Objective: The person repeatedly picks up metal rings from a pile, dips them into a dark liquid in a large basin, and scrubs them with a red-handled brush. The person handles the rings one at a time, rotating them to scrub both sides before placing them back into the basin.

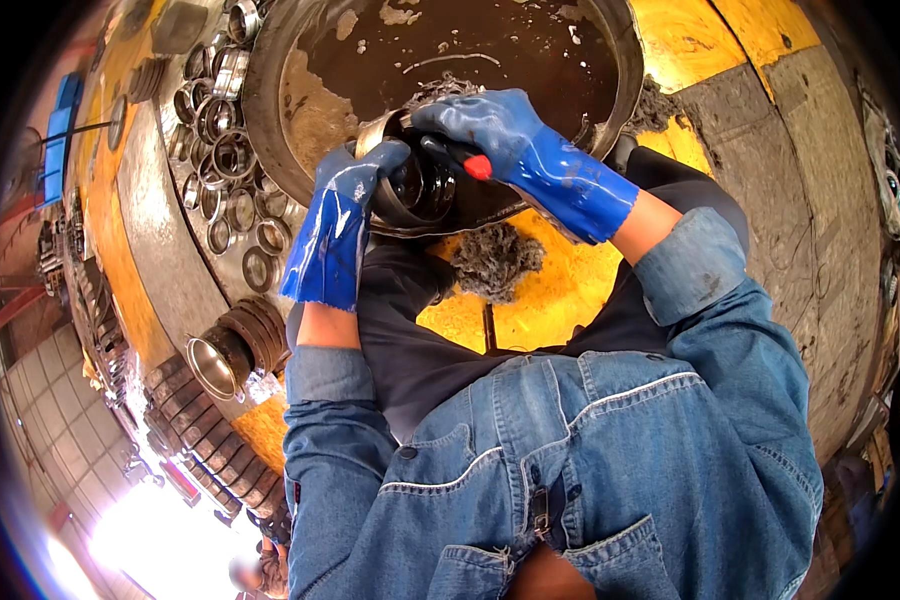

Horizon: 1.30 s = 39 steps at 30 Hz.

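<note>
My left hand point(345, 205), in a wet blue rubber glove, is closed on the side of a dark, wet metal ring point(398, 208), tilted over the near rim of a large round pan point(260, 120). Dark brown liquid fills much of the pan. In its matching glove, my right hand point(505, 130) is wrapped round a black handle with a red end point(477, 166), close against the ring's opening. The working end of that tool is hidden. A grey fibrous wad point(445, 88) shows just beyond the right fingers; whether they touch it, I cannot tell.
Several metal rings point(232, 155) crowd the bench left of the pan. A larger shiny ring point(218, 362) stands nearer me, beside stacked dark rings point(255, 330). Between my legs a grey fibre clump point(497, 262) lies on a yellow surface point(560, 300). Worn boards point(760, 190) extend right.
</note>
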{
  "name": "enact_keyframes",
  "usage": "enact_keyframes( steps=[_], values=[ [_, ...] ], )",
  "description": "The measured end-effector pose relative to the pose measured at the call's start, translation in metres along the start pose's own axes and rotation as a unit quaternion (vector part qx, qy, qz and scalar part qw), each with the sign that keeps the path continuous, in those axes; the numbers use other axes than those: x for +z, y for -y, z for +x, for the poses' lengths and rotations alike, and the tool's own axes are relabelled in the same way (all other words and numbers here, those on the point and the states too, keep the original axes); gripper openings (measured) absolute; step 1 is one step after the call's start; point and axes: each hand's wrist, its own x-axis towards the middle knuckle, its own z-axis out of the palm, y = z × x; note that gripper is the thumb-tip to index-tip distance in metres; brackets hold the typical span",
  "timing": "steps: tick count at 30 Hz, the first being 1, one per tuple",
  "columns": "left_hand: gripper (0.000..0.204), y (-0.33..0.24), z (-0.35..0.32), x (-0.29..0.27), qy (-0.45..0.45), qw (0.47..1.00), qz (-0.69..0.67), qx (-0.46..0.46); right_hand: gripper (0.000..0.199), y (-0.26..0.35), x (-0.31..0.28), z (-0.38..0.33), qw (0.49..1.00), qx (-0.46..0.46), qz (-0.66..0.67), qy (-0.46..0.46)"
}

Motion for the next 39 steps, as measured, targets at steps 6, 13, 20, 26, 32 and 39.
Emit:
enact_keyframes(
  steps=[6, 13, 20, 26, 32, 39],
  values=[
    [0.034, 0.000, 0.003, 0.000, -0.013, 0.998, 0.056, -0.002, 0.038, -0.003, 0.008, -0.002, 0.897, 0.361, 0.131, 0.219],
    [0.048, 0.020, 0.013, 0.001, -0.003, 0.997, 0.071, 0.013, 0.036, 0.030, -0.047, -0.005, 0.734, 0.453, 0.464, 0.201],
    [0.039, 0.004, 0.000, 0.010, 0.010, 1.000, 0.016, -0.009, 0.041, 0.021, -0.024, -0.002, 0.775, 0.462, 0.376, 0.210],
    [0.036, 0.004, 0.003, 0.010, 0.047, 0.999, -0.009, 0.002, 0.039, 0.002, 0.005, 0.004, 0.941, 0.254, -0.021, 0.223],
    [0.038, 0.004, 0.004, 0.007, 0.046, 0.999, -0.008, -0.005, 0.049, 0.031, -0.025, 0.015, 0.973, 0.048, -0.098, 0.204],
    [0.041, 0.001, 0.007, 0.007, 0.029, 0.999, 0.018, -0.003, 0.032, 0.000, 0.016, -0.006, 0.975, 0.205, 0.002, 0.086]
  ],
)
